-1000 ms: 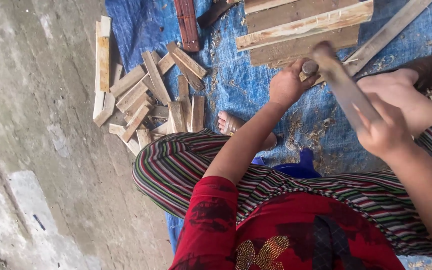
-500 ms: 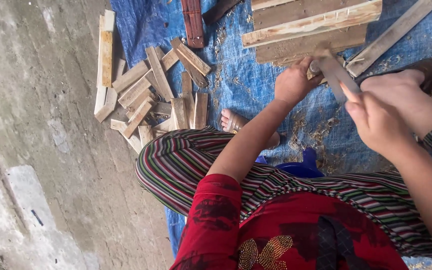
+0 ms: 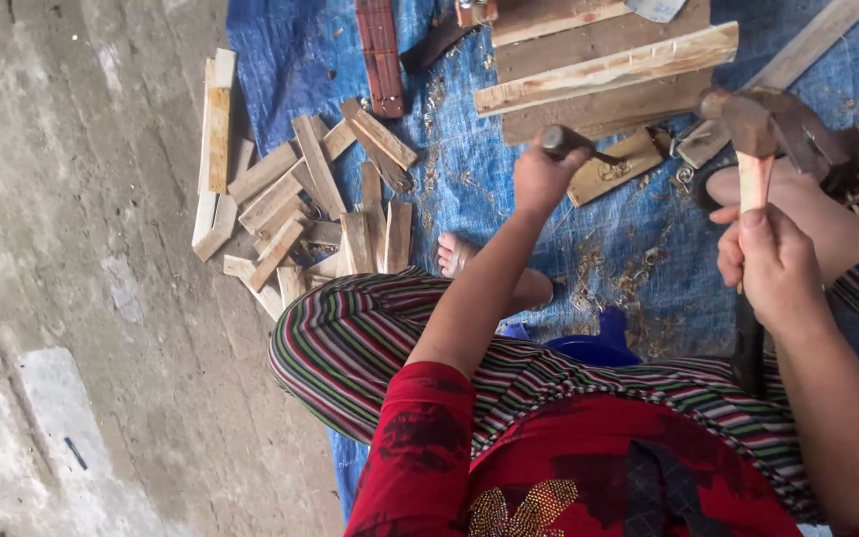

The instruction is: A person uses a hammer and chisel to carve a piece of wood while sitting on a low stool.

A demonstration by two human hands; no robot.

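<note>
Right hand (image 3: 773, 264) grips a wooden-handled hammer (image 3: 753, 149) upright, head pointing away; left hand (image 3: 544, 179) is closed around a dark-handled chisel (image 3: 574, 144) angled toward pale planks (image 3: 608, 70).

Left hand (image 3: 546, 179) is fisted tight, arm stretched well forward. Right hand (image 3: 773, 264) is clenched too, thumb on top, forearm angled in from the right.
</note>
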